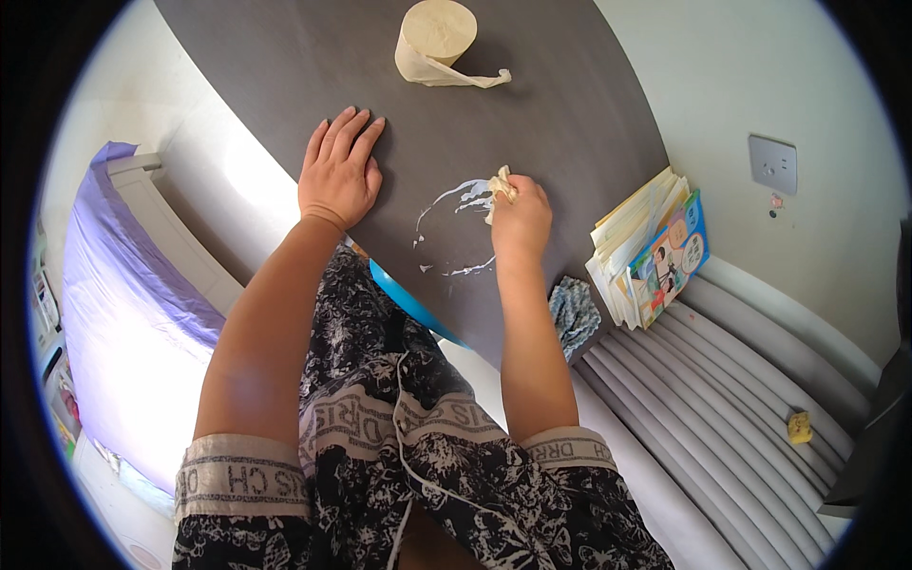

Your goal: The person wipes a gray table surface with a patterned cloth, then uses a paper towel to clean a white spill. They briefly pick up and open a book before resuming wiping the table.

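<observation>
My left hand lies flat on the dark grey tabletop, palm down near its left edge, holding nothing. Crumpled cream tissue is in my right hand, pressed to the tabletop. Beside it, a broken ring of white smears marks the surface, left of and below the tissue. A roll of cream toilet paper stands on end farther up the table, its loose end trailing to the right.
A stack of books lies at the table's right edge, near a blue-grey knitted cloth. A ribbed grey surface holds a small yellow object. Purple fabric drapes at left; a wall socket is at right.
</observation>
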Available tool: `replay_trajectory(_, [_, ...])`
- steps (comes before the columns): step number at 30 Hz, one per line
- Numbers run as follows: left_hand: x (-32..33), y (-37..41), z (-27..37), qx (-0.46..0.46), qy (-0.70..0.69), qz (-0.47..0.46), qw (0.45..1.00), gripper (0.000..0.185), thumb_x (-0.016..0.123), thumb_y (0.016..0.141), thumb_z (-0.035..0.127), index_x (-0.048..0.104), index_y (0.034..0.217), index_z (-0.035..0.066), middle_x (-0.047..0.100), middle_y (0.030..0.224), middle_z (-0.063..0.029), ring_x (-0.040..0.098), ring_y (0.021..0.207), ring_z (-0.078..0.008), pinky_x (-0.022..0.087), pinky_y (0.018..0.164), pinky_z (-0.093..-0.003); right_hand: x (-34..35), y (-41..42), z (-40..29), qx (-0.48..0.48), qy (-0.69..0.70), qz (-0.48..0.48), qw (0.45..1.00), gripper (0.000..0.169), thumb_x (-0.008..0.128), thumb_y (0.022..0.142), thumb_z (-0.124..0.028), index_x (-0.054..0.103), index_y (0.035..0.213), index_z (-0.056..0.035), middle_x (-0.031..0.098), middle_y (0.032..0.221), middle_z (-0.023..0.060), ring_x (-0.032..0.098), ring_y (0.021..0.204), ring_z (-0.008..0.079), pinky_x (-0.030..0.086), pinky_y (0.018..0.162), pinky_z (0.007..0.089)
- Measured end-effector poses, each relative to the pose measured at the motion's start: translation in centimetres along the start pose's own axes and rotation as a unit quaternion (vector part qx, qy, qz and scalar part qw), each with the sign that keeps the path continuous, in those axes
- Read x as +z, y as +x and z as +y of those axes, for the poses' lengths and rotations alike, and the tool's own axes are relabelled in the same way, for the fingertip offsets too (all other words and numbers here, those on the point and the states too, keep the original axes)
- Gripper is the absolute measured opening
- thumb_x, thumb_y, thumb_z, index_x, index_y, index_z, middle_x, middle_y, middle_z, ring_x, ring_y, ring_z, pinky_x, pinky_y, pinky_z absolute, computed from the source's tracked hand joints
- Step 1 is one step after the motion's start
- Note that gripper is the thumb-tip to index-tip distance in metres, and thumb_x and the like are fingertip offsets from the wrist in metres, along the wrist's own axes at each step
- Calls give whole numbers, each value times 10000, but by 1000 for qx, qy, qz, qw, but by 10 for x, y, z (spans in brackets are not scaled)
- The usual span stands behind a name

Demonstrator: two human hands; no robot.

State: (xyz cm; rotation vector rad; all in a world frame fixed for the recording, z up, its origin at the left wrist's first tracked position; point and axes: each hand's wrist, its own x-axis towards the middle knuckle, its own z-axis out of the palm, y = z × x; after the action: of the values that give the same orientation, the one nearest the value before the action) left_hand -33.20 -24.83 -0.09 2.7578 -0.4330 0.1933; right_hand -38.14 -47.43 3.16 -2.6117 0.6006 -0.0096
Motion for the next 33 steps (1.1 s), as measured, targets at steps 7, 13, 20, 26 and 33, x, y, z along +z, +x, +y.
replay_trajectory(7, [-2,1,-1,3,-7,-5,1000,506,519,795,139,504,1301,155,478,1344,-45,376,1322,-209,251,1133,-406,3,-5,-12,-114,-29,-72,990,147,562,817,-68,642,939,-90,610,972,80,594,930,302,487,762,414])
replay_trajectory(13, [0,-1,-1,1,15,8,1000,474,519,797,169,530,1271,174,495,1323,-20,396,1300,-186,267,1124,-394,-13,-27,-10,-132,10,-250,959,225,564,789,-7,671,961,-104,616,954,70,619,868,262,492,739,356])
replay_trajectory(20, [-4,-3,-4,-2,-5,-4,1000,486,529,793,158,524,1278,165,491,1328,-37,389,1308,-197,260,1129,-402,-42,-52,50,217,682,-291,635,378,536,867,17,498,1242,-1,603,1136,113,614,1009,259,514,864,377])
replay_trajectory(26, [-2,1,-4,12,-29,13,999,483,545,769,161,546,1252,144,500,1320,-42,394,1304,-203,271,1114,-412,-38,-62,29,203,805,-291,475,400,569,874,-13,494,1266,-37,588,1173,119,590,1070,259,503,894,388])
replay_trajectory(33, [-12,-3,-12,5,-145,18,989,520,643,671,161,570,1183,113,513,1277,-84,416,1283,-262,282,1103,-473,-18,-76,-79,179,763,-341,519,455,520,876,24,451,1323,-32,544,1248,166,565,1111,315,489,941,431])
